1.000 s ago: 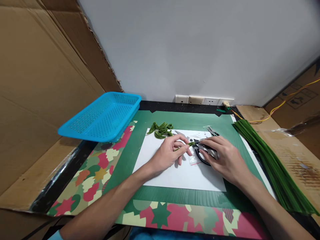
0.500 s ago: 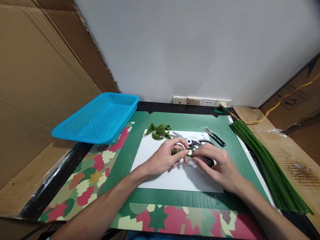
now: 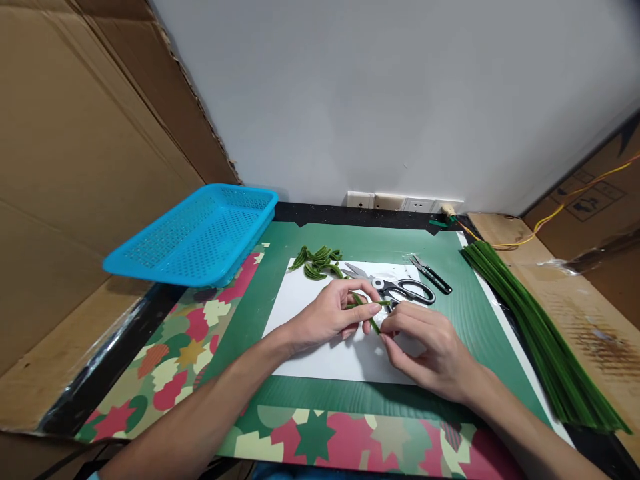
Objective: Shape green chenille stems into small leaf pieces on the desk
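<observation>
Over the white paper, my left hand pinches a green pipe cleaner between thumb and fingers. Two strands of it cross at the fingertips, one pointing right and one slanting down. My right hand is closed, its thumb and forefinger at the lower end of the slanting strand. Just behind the hands lie black-handled scissors, blades pointing left. A small pile of bent pipe cleaner pieces sits on the paper's far left corner.
Small black snips lie right of the scissors. A long bundle of green pipe cleaners runs along the table's right side. At the left stands a blue plastic basket. Cardboard walls the left; wires cross at the right.
My right hand has moved slightly down, and the strand between the hands now slants downward. The left hand has barely moved. More of the scissors' handles shows.
</observation>
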{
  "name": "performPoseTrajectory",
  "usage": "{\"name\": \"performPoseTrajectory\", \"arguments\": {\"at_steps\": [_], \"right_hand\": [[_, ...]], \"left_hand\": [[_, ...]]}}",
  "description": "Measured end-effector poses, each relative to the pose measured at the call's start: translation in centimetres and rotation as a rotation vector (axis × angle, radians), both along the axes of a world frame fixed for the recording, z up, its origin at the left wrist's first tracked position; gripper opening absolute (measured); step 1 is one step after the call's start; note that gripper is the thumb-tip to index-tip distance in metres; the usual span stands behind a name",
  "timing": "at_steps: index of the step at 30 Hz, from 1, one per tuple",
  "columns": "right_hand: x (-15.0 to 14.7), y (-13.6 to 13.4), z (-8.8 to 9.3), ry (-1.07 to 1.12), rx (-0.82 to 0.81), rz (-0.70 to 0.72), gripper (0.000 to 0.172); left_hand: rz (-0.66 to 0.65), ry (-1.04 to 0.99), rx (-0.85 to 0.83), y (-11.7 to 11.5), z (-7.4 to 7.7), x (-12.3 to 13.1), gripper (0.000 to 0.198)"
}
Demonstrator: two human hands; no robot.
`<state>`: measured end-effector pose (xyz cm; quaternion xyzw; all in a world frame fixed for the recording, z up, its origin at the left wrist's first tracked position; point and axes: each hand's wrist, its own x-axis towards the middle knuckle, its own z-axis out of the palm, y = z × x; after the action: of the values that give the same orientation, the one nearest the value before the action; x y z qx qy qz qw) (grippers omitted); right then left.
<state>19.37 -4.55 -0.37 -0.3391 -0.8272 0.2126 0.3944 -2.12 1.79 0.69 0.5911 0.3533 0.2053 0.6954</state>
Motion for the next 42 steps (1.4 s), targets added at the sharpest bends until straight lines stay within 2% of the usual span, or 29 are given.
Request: {"name": "performPoseTrajectory", "arguments": {"at_steps": [5, 14, 42], "right_hand": [[0.05, -0.16, -0.01, 0.011, 0.062, -0.024, 0.012], [-0.29, -0.31, -0.51, -0.165, 0.223, -0.055, 0.013], [-0.04, -0.46, -0.48, -0.183, 0.235, -0.031, 0.016]], "left_hand": [[0.024, -0.002, -0.021, -0.10, 0.06, 0.15, 0.038], [0.033, -0.005, 0.015, -0.20, 0.07, 0.23, 0.039], [0.055, 0.011, -0.018, -0.22, -0.06, 0.44, 0.041]]}}
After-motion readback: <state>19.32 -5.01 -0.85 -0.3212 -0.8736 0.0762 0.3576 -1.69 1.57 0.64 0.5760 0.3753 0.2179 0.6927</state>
